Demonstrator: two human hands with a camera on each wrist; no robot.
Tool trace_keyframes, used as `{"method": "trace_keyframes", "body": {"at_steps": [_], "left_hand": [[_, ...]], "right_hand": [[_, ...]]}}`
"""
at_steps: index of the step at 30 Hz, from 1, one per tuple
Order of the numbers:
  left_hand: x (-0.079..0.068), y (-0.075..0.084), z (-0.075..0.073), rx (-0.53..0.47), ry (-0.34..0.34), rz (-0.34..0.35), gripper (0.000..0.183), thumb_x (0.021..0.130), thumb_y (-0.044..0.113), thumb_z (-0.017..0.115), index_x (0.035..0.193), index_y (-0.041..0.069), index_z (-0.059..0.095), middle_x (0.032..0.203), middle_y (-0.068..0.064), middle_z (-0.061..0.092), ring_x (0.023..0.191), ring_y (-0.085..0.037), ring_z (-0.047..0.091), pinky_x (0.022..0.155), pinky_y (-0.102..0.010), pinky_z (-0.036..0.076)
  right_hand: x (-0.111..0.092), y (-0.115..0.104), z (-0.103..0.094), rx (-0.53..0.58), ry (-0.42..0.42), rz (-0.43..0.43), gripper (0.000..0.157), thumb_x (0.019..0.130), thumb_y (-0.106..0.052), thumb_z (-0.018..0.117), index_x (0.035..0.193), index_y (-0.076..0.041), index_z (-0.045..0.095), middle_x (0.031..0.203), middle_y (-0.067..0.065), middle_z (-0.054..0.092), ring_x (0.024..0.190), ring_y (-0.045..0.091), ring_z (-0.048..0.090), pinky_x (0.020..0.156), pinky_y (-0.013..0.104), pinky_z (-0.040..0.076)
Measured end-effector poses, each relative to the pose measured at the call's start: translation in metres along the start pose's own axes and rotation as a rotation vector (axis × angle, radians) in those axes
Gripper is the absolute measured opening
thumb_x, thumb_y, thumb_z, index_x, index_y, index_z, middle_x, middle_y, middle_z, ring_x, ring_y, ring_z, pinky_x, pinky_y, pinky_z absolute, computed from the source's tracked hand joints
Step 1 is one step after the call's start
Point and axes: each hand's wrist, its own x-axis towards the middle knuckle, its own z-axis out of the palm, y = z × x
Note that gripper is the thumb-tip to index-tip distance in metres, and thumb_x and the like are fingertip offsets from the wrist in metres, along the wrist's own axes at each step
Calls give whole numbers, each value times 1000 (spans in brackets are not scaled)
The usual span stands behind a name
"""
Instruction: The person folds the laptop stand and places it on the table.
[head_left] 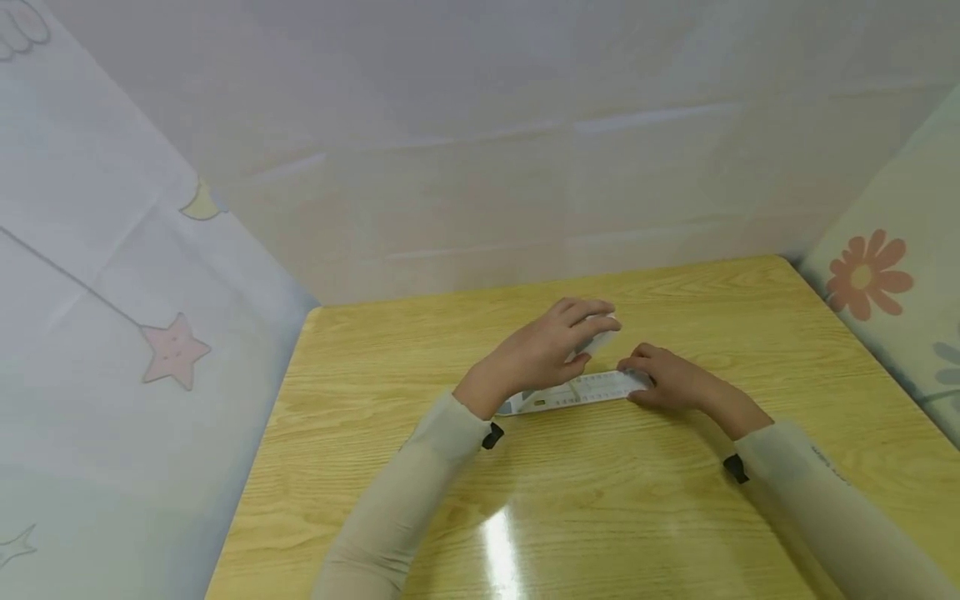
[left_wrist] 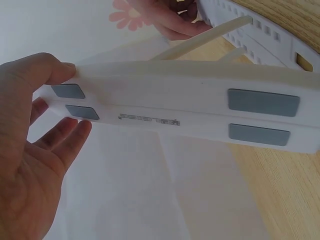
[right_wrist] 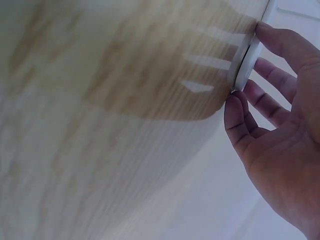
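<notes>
A white folding stand (head_left: 555, 395) lies across the table, its slotted panel flat with rows of small square notches. My left hand (head_left: 543, 346) holds up the other long white bar (left_wrist: 160, 92), thumb on one edge and fingers on the opposite edge. Grey rubber pads (left_wrist: 264, 103) and small print show on the bar's outer face. Two pale struts (left_wrist: 200, 41) run between bar and panel. With thumb and fingers, my right hand (head_left: 671, 379) grips the panel's right end. In the right wrist view, the fingers pinch the stand's rounded edge (right_wrist: 245, 67).
The wood-grain table (head_left: 375, 500) reflects light near its front. A pale wall sheet (head_left: 480, 167) rises behind it. Printed side sheets stand left and right, with a pink star (head_left: 176, 351) and an orange flower (head_left: 868, 276).
</notes>
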Motion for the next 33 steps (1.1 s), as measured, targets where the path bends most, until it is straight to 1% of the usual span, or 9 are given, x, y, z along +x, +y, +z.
{"method": "trace_keyframes", "body": {"at_steps": [2,5,13,16,19,25,30,33], "left_hand": [[-1,2,-2,3,-2,2,46,99,11,62,143,12,50,155,-7,41,142,-24,37,110,-27,40],[-1,3,-3,1,-14,1,47,99,10,63,144,11,49,155,-7,41,143,-24,36,109,-26,41],[3,5,-6,-29,-58,-3,47,99,5,62,143,9,48,157,-8,38,144,-23,35,116,-25,34],[4,5,-6,-43,-65,-3,46,98,2,61,142,9,48,156,-9,38,144,-24,35,116,-26,34],[3,4,-6,-58,-63,-1,46,97,-1,60,140,7,49,156,-10,38,144,-24,35,116,-26,35],[2,3,-5,-72,-58,-1,43,97,-4,55,138,6,48,156,-9,35,145,-23,33,116,-24,34],[1,3,-3,-61,-44,8,43,96,-5,53,137,5,48,156,-10,34,147,-23,31,117,-24,32],[0,3,-2,-55,-44,7,43,96,-5,53,137,6,47,157,-10,33,147,-22,30,116,-23,33]], "right_hand": [[0,-3,-1,2,-3,-2,42,92,-20,76,128,-1,65,113,13,59,87,19,55,72,32,48],[-1,-5,-1,1,-18,27,42,91,-21,77,127,-2,65,113,12,59,87,18,55,73,34,49],[-3,-6,2,-72,-38,107,43,89,-26,78,125,-5,66,112,10,60,86,17,56,76,39,54],[-5,-11,4,-105,-39,134,45,89,-29,78,126,-6,65,111,11,60,83,17,57,73,39,55],[-7,-18,4,-130,-35,155,46,89,-31,78,125,-6,65,110,13,60,79,16,56,68,37,54],[-10,-33,7,-174,10,170,45,87,-32,80,120,-5,65,103,15,61,70,17,55,61,34,53],[-13,-39,13,-237,74,145,43,85,-30,82,114,-3,65,92,13,59,64,14,51,54,30,50],[-15,-42,16,-255,99,151,41,85,-29,82,111,-3,65,88,11,57,63,14,49,52,28,47]]}}
